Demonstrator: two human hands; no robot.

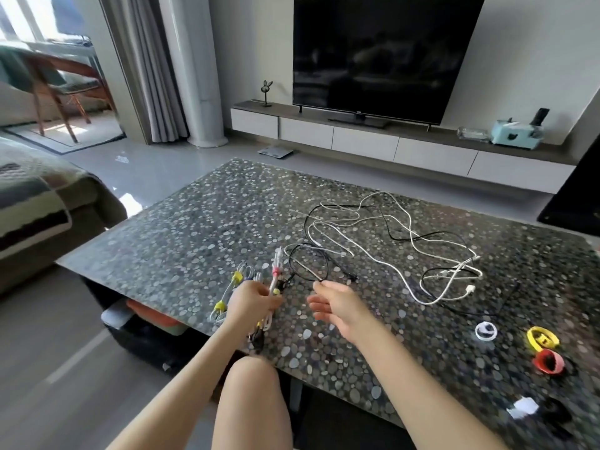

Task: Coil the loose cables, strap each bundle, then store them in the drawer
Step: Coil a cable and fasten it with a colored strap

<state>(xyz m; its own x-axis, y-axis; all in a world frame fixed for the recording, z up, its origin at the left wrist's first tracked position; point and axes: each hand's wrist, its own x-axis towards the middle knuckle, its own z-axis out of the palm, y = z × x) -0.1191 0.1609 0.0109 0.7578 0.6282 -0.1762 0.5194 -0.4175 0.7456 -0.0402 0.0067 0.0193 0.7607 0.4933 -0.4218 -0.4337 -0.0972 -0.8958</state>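
Left hand point(256, 300) grips strapped bundles point(274, 282) at the table point(194, 238) edge; right hand point(334, 303) is spread, empty. Loose cables point(394, 271) sprawl mid-table: light, limp, likely to snag, best taken by a plug end.

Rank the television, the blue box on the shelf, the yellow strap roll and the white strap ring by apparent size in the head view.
1. television
2. blue box, far from the camera, so it looks only slightly bigger than the next
3. yellow strap roll
4. white strap ring
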